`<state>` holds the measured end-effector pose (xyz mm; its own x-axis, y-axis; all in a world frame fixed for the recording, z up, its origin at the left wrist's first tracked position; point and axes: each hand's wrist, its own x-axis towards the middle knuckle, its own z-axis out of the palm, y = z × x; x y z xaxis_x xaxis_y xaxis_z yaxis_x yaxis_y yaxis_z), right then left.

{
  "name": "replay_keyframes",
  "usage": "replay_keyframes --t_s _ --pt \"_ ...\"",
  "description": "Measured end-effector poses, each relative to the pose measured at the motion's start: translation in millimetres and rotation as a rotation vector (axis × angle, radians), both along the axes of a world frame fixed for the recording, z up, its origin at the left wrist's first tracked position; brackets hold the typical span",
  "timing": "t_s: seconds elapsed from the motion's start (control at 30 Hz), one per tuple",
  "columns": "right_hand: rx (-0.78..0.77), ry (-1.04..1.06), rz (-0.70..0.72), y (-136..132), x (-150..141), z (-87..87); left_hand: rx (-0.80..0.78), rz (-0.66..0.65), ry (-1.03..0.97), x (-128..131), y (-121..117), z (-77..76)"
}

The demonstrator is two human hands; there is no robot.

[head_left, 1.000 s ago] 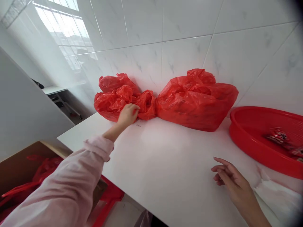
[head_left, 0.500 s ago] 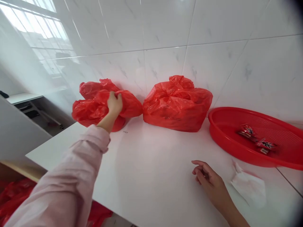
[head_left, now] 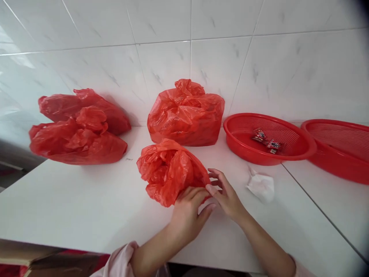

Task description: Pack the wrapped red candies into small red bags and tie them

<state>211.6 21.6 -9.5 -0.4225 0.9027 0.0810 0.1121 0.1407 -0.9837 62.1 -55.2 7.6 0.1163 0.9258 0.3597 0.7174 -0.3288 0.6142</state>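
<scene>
A crumpled red plastic bag (head_left: 168,169) lies at the middle of the white table, its folds bunched on the left. My left hand (head_left: 188,213) presses on its near side, fingers curled over the plastic and partly hidden, thumb held apart. At the bag's right edge, my right hand (head_left: 226,194) pinches the film between thumb and fingers. The two hands nearly meet there. Behind stands a fuller, tied red plastic bag (head_left: 186,119) against the tiled wall. What the bag in my hands contains cannot be made out.
Two more filled red bags (head_left: 77,142) lie at the left. To the right, a red plastic basket (head_left: 268,154) holds small printed packets (head_left: 272,145), with a second red basket (head_left: 340,161) beside it. A crumpled white tissue (head_left: 261,186) rests in front. A seam crosses the table.
My left hand has come from the left-hand bags to the middle, where a red bag now lies. My right hand has moved onto that bag. The view has swung right.
</scene>
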Motion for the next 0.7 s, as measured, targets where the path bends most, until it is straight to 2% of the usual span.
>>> replay_keyframes --t_s 0.07,0.1,0.2,0.27,0.33,0.4,0.47,0.5,0.53,0.6,0.63,0.7 --pt "0.063 -0.040 -0.029 3 2 2.0 0.045 -0.073 -0.024 1 -6 14.2" --pt "0.084 -0.056 -0.053 7 4 2.9 0.118 -0.098 -0.015 -3 -10 23.9" --pt "0.108 -0.063 -0.147 20 13 7.9 0.440 -0.116 0.047 -28 -20 52.8" --pt "0.159 -0.059 -0.253 24 17 15.7 0.594 -0.026 0.100 -49 -24 64.9" --pt "0.320 -0.067 -0.384 21 15 27.2 0.646 0.148 0.080 -67 -24 68.2" --pt "0.519 -0.080 -0.395 9 5 39.0 0.584 0.306 -0.018 -79 -22 63.6" --pt "0.656 -0.131 -0.230 -4 -12 46.7 0.433 0.355 -0.110 -85 -17 54.5" --pt "0.685 -0.177 -0.126 -10 -22 47.9 0.331 0.330 -0.144 -85 -14 49.9" --pt "0.690 -0.232 -0.039 -13 -32 47.5 0.226 0.280 -0.188 -84 -11 45.9" --pt "0.652 -0.293 0.047 -14 -47 44.0 0.057 0.167 -0.332 -80 -7 41.5" --pt "0.617 -0.264 0.053 -11 -52 42.3 0.016 0.134 -0.412 -79 -4 41.4" --pt "0.512 -0.074 -0.005 -1 -52 42.5 0.057 0.138 -0.528 -78 2 44.7"
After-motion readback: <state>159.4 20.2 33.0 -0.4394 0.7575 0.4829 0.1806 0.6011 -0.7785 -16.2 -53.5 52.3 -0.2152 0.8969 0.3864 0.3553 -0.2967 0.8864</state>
